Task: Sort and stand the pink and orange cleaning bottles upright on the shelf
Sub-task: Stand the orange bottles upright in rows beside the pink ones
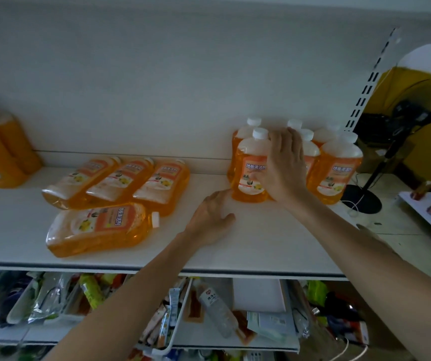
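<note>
White shelf (261, 243) carries orange cleaning bottles: four lying bottles (120, 181) at centre-left and an upright cluster (336, 168) at the right, against the back wall. Right hand (284, 168) wraps the front upright bottle (248, 178), thumb across its label. Left hand (209, 217) rests loosely curled on the shelf beside that bottle's base, holding nothing.

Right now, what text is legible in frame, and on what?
"地板清洁剂": label of the front-left upright bottle.
"地板清洁剂", sideways: nearest lying bottle.
"地板清洁", rest unclear: rightmost upright bottle.
Three lying bottles behind and the water bottle below: too blurred to read.
</note>
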A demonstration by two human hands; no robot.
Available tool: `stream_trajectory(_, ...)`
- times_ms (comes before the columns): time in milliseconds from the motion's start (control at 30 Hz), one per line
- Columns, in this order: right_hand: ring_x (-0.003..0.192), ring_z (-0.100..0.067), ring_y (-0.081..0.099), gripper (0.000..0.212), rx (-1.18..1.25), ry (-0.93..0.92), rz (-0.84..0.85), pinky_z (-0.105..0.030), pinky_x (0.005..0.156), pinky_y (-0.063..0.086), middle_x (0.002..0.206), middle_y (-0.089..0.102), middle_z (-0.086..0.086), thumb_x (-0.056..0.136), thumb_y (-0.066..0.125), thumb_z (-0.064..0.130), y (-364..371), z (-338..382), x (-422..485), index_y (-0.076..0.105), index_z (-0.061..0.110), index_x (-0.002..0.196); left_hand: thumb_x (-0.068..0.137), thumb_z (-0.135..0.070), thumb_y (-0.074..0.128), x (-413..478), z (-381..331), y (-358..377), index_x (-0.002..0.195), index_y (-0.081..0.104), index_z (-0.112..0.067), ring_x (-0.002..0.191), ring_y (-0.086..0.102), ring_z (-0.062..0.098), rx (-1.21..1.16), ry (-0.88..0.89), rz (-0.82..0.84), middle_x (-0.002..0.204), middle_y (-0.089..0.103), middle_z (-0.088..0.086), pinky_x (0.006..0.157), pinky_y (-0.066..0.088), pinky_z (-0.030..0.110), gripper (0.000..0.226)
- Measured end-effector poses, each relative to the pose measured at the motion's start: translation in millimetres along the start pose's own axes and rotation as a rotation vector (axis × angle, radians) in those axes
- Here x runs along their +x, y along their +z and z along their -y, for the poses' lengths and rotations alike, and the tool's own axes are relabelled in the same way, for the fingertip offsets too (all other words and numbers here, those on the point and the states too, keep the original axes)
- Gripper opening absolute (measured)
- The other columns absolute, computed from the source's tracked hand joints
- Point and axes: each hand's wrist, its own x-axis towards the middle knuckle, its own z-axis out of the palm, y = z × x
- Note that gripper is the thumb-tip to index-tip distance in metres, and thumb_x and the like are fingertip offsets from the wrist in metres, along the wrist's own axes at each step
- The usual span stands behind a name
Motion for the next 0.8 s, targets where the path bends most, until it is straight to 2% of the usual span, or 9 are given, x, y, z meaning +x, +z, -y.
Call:
stream_trajectory(167, 0.135, -0.046, 0.025, 0.086, 0.142, 0.011, -0.086, -0.052, 0.108, 0.030, 0.147, 0.023, -0.030, 0.074, 0.076, 0.030, -10.0, 20.4, 8.4, 0.030, -0.001, 0.140, 0.087, -0.012, 0.057, -5.5, 8.3, -47.7, 0.125, 0.054, -0.017, 0.112, 0.051, 0.013, -0.012, 0.068, -0.222, 0.124, 0.055, 0.002, 0.091, 0.042, 0.024, 0.039)
stream_trajectory(233, 0.137, -0.044, 0.022, 0.077, 0.216, -0.007, -0.090, -0.049, 0.107, 0.031, 0.150, 0.019, -0.028, 0.082, 0.068, 0.028, -11.8, 36.2, 13.5, 0.028, 0.001, 0.142, 0.084, -0.007, 0.057, -5.0, 15.8, -67.5, 0.119, 0.059, -0.013, 0.106, 0.052, 0.013, 0.017, 0.079, -0.293, 0.119, 0.059, 0.005, 0.085, 0.035, 0.016, 0.036)
stream_trajectory(367, 0.138, -0.039, 0.021, 0.067, 0.300, -0.126, -0.027, -0.039, 0.110, 0.025, 0.151, 0.020, -0.023, 0.085, 0.062, 0.019, -4.2, 64.5, 20.4, 0.030, 0.003, 0.142, 0.084, -0.009, 0.058, -9.4, 42.0, -98.1, 0.118, 0.060, -0.015, 0.106, 0.055, 0.017, 0.016, 0.005, -0.348, 0.116, 0.061, 0.002, 0.082, 0.037, 0.019, 0.034)
stream_trajectory(433, 0.140, -0.035, 0.019, 0.065, 0.357, -0.137, 0.045, -0.032, 0.108, 0.020, 0.152, 0.018, -0.020, 0.088, 0.060, 0.018, 3.7, 78.7, 20.8, 0.029, 0.004, 0.143, 0.086, -0.010, 0.056, -16.4, 59.5, -108.8, 0.122, 0.057, -0.017, 0.108, 0.053, 0.013, -0.004, -0.069, -0.354, 0.117, 0.058, -0.002, 0.085, 0.040, 0.023, 0.037)
stream_trajectory(500, 0.140, -0.032, 0.019, 0.062, 0.405, -0.122, 0.143, -0.031, 0.110, 0.018, 0.152, 0.019, -0.017, 0.091, 0.056, 0.020, 16.6, 92.9, 20.0, 0.027, 0.006, 0.144, 0.087, -0.012, 0.057, -21.4, 72.5, -117.7, 0.125, 0.054, -0.018, 0.111, 0.052, 0.015, -0.042, -0.164, -0.370, 0.121, 0.057, -0.002, 0.089, 0.043, 0.029, 0.039)
stream_trajectory(567, 0.136, -0.029, 0.028, 0.060, 0.477, -0.076, 0.234, -0.035, 0.111, 0.025, 0.148, 0.027, -0.016, 0.092, 0.055, 0.025, 30.9, 107.3, 20.4, 0.029, 0.006, 0.143, 0.087, -0.019, 0.058, -21.0, 77.9, -122.9, 0.128, 0.051, -0.019, 0.113, 0.051, 0.020, -0.054, -0.224, -0.340, 0.126, 0.055, 0.001, 0.089, 0.044, 0.033, 0.042)
stream_trajectory(700, 0.127, -0.029, 0.042, 0.062, 0.597, 0.180, 0.528, -0.035, 0.101, 0.036, 0.140, 0.041, -0.014, 0.092, 0.055, 0.037, 56.2, 131.4, 27.2, 0.030, 0.008, 0.141, 0.089, -0.027, 0.055, -14.2, 75.7, -126.1, 0.127, 0.050, -0.019, 0.091, 0.044, 0.010, 0.081, -0.264, -0.209, 0.115, 0.056, 0.001, 0.061, 0.031, 0.019, 0.039)
stream_trajectory(767, 0.116, -0.030, 0.052, 0.061, 0.621, 0.303, 0.650, -0.040, 0.093, 0.046, 0.132, 0.049, -0.015, 0.089, 0.056, 0.043, 66.1, 139.6, 30.6, 0.035, 0.010, 0.136, 0.087, -0.031, 0.057, -14.6, 78.6, -129.8, 0.122, 0.053, -0.018, 0.087, 0.046, 0.010, 0.085, -0.221, -0.182, 0.110, 0.058, 0.000, 0.062, 0.034, 0.021, 0.037)
stream_trajectory(800, 0.102, -0.026, 0.059, 0.054, 0.666, 0.356, 0.690, -0.042, 0.085, 0.052, 0.122, 0.056, -0.010, 0.088, 0.058, 0.045, 69.2, 142.9, 31.4, 0.042, 0.013, 0.129, 0.086, -0.036, 0.057, -15.5, 80.3, -132.4, 0.121, 0.054, -0.018, 0.088, 0.047, 0.011, 0.101, -0.200, -0.156, 0.110, 0.059, 0.001, 0.066, 0.036, 0.023, 0.039)
